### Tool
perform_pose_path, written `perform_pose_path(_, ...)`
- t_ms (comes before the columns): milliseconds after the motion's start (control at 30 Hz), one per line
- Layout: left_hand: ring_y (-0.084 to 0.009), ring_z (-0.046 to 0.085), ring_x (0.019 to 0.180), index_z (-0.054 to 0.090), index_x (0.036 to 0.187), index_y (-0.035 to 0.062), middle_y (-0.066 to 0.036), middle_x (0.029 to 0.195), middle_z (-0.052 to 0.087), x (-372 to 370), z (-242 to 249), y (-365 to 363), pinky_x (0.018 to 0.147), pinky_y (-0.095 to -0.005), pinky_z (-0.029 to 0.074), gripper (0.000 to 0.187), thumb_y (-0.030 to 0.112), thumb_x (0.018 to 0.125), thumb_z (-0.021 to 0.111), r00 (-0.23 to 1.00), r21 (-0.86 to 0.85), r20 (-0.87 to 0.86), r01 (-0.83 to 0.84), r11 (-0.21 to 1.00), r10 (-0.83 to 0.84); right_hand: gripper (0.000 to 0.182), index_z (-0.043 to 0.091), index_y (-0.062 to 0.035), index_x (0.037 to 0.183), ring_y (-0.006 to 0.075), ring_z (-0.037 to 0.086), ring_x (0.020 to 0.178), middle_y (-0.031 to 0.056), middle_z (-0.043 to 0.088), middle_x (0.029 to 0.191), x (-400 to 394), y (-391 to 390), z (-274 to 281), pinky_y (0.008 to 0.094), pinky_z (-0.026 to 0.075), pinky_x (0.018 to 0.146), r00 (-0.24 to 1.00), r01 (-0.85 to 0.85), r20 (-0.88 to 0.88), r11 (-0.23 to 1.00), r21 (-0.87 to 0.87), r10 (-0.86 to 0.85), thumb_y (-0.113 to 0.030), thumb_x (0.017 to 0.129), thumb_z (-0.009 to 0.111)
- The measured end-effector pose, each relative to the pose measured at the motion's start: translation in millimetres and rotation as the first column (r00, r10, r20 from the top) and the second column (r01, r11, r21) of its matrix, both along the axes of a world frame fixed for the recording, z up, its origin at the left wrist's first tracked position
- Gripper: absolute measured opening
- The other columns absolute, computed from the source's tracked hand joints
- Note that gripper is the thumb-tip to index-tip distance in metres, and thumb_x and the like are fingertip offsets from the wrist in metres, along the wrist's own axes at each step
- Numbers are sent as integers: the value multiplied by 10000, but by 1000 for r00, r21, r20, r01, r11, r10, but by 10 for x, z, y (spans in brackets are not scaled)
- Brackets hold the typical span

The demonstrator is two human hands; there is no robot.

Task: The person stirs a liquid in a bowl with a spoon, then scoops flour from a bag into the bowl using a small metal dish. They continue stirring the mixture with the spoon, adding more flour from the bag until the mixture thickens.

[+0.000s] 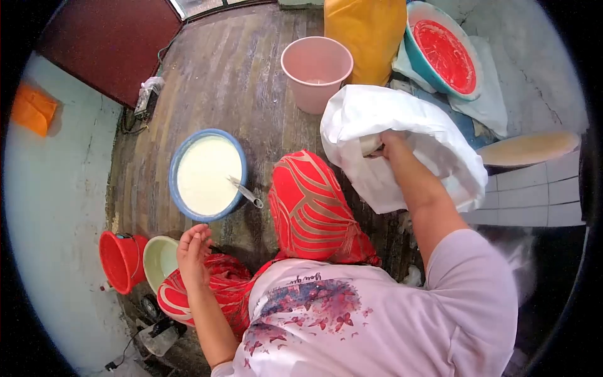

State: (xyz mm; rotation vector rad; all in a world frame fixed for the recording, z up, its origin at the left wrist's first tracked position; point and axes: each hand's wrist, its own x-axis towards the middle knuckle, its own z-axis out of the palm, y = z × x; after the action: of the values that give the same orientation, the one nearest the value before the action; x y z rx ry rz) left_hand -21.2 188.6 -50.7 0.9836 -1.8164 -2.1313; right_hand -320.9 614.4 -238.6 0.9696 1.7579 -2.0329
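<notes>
My right hand (392,144) reaches into the mouth of a big white sack (367,103). Its fingers are closed around the edge of a pale, rounded, bowl-like vessel (370,145), partly hidden by the sack. What lies deeper in the sack is out of sight. Over my left knee, my left hand (195,245) is held up with its fingers loosely bent and nothing in it. Just beyond it on the floor stands a blue basin (178,200) full of creamy white liquid (204,173). A metal-handled utensil (246,192) leans on the basin's right rim, its far end in the liquid.
Ahead stands a pink bucket (317,69) beside a yellow sack (364,41). A teal basin (430,66) with a red inside rests at upper right. A red bucket (116,264) and a pale green basin (152,261) sit at left. A round board (531,149) lies near white tiles.
</notes>
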Motion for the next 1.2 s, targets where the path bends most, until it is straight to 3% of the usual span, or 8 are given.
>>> perform_pose_path(133,-131,544,886,546,991,7,-67,983,575,-3,10,-66,738,-256,438,186,102,841,491,999,-8,-40,26,1000,-27,437,378,3,1089,356,510,913,170,450,1041,-3,-55,-24,484,546,570,996,51,-52,965,-258,-66,-8,672,509)
perform_pose_path(167,-146,546,884,535,1005,2,-73,977,573,-28,79,-42,735,-266,439,198,106,843,486,999,-29,-41,11,1000,-12,406,361,2,1092,346,474,971,170,400,1112,-102,-108,147,517,530,637,965,176,236,951,-255,-116,6,698,457)
perform_pose_path(267,-164,549,887,522,1022,-5,-81,979,569,-32,194,-65,739,-277,440,213,107,846,479,998,-44,-65,1,999,-4,472,350,31,1137,438,499,947,217,419,1119,-115,20,193,583,491,696,939,280,294,893,-353,-178,10,670,423)
perform_pose_path(367,-167,549,902,519,1027,-4,-82,993,566,20,271,-113,753,-278,438,217,109,847,475,995,-47,-96,12,999,-17,456,331,6,1181,410,426,1076,208,352,1226,268,112,746,594,433,803,990,140,57,827,-545,-130,21,726,355)
perform_pose_path(533,-165,546,934,521,1034,8,-79,1011,567,57,322,-167,778,-279,432,224,128,851,474,999,-93,-51,7,996,-12,466,347,42,1170,425,459,1034,238,365,1204,502,358,921,568,456,799,985,129,-27,825,-551,-172,34,704,353)
perform_pose_path(833,-149,545,914,559,989,12,-71,981,581,-205,493,-158,760,-263,428,204,132,833,506,962,-106,-202,167,980,-185,449,375,76,1133,422,483,964,231,420,1111,692,277,1158,405,519,778,957,291,164,780,-555,-240,26,687,391)
perform_pose_path(933,-128,543,887,575,968,14,-56,952,586,-195,515,-188,740,-247,429,186,115,830,502,965,-110,-206,144,983,-165,455,403,83,1127,446,500,940,259,458,1079,1080,254,1497,362,544,722,982,163,-4,867,-471,-186,25,676,408)
perform_pose_path(1200,-114,536,878,579,966,32,-37,958,586,-239,496,-420,742,-239,419,189,139,826,511,954,-195,-199,187,963,-225,369,361,136,1055,376,568,849,237,488,1012,1839,326,1897,387,552,712,971,235,60,883,-406,-231,10,711,409)
